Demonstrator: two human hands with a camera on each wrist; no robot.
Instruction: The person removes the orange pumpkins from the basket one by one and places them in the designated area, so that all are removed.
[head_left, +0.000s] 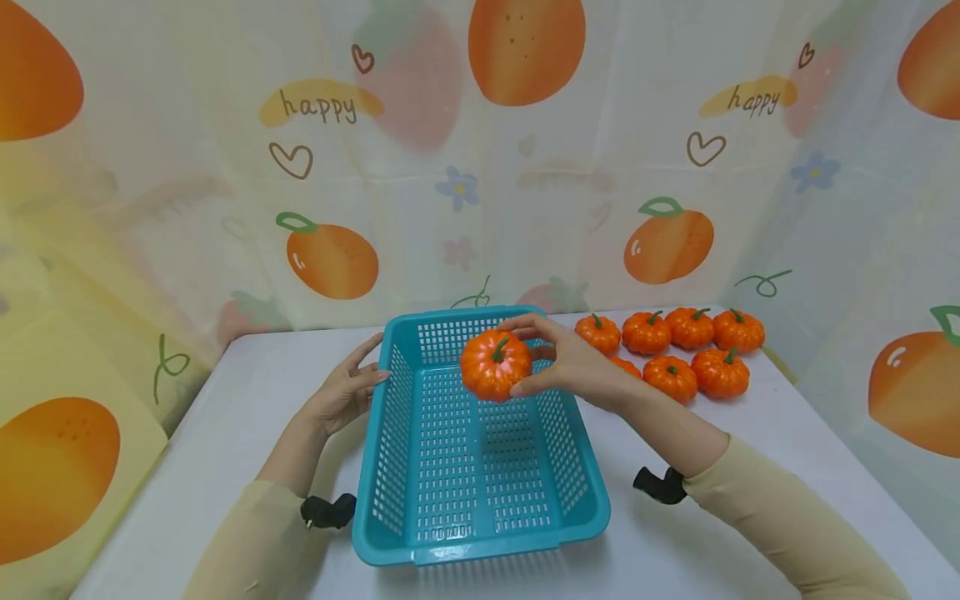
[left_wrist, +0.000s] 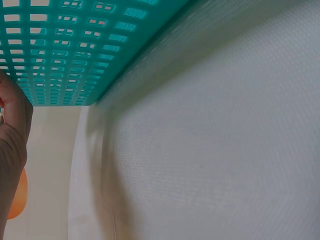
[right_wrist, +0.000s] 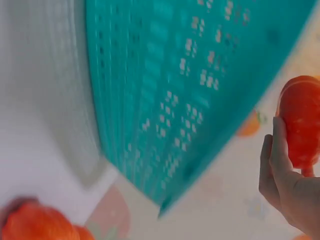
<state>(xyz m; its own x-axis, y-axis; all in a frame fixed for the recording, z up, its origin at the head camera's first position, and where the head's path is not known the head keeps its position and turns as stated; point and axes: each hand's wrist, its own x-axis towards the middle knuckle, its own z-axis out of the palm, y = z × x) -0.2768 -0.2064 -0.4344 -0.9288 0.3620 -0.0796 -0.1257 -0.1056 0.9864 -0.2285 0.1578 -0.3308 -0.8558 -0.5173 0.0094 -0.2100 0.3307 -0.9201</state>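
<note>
A small orange pumpkin (head_left: 497,365) with a green stem is held by my right hand (head_left: 566,358) over the inside of a teal plastic basket (head_left: 480,554). The fingers and thumb grip its right side, and in the right wrist view the pumpkin (right_wrist: 302,122) shows above the basket's rim. My left hand (head_left: 343,392) rests against the basket's left rim with its fingers fairly straight. In the left wrist view only part of that hand (left_wrist: 12,120) shows, beside the perforated basket wall (left_wrist: 60,55). No pumpkin lies on the basket floor.
Several more orange pumpkins (head_left: 671,379) stand in two rows on the white table (head_left: 675,550), right of the basket; one is partly hidden behind my right hand. A fruit-printed curtain (head_left: 525,192) hangs behind the table. Black wrist cameras (head_left: 660,485) sit at both cuffs.
</note>
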